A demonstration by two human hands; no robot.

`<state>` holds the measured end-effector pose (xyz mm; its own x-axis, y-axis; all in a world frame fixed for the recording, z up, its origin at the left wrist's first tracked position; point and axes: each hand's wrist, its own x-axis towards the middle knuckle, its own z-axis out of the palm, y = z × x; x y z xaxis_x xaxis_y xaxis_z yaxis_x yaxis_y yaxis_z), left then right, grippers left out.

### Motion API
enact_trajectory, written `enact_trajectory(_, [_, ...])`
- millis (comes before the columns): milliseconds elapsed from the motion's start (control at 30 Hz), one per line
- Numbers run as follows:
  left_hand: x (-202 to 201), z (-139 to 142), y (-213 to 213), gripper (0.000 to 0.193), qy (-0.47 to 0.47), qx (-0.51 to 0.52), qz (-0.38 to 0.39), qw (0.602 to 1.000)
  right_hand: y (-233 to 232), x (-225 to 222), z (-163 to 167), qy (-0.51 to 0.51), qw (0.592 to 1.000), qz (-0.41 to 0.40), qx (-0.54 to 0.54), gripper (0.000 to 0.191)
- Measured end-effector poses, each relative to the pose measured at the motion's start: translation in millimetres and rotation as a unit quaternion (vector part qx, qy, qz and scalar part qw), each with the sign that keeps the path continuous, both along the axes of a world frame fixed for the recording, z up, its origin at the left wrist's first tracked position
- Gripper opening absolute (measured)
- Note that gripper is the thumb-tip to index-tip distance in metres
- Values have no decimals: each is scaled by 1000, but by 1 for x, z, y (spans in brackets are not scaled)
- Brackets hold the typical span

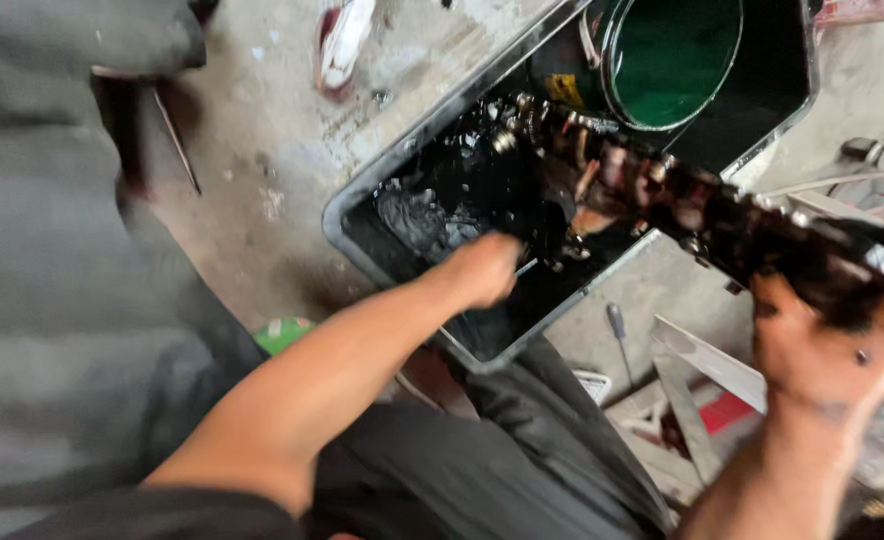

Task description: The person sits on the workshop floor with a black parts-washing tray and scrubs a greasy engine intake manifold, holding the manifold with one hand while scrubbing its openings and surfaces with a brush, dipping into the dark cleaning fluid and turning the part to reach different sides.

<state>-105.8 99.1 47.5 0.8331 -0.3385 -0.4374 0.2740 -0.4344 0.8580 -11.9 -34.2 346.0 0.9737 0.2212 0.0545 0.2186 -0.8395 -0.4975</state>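
Head view: stained concrete floor (262, 150), oil-black metal tray (402, 165); right hand (822, 350) fingers grip greasy engine part (682, 200); left hand (482, 270) blurred, grip unclear.

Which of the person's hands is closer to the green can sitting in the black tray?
The left hand. It reaches into the oily tray, below and left of the green can. The right hand is outside the tray, lower right, gripping the end of a greasy engine part.

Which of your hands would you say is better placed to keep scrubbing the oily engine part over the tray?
Probably the left hand: it is down in the tray beside the oily engine part, while the right hand grips its far end.
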Motion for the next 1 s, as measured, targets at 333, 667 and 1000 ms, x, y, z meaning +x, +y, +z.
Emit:
enact_trajectory(333, [33, -11, -31, 15, 11, 7, 59, 998, -10, 3, -5, -7, 1000, -15, -27, 31])
enact_trajectory(667, [10, 28, -2, 20, 45, 48, -37, 997, -5, -7, -4, -21, 998, 16, -60, 29])
enact_trajectory(1000, [14, 31, -26, 25, -131, 195, -65, 970, 32, -18, 15, -119, 948, 47, -292, 43])
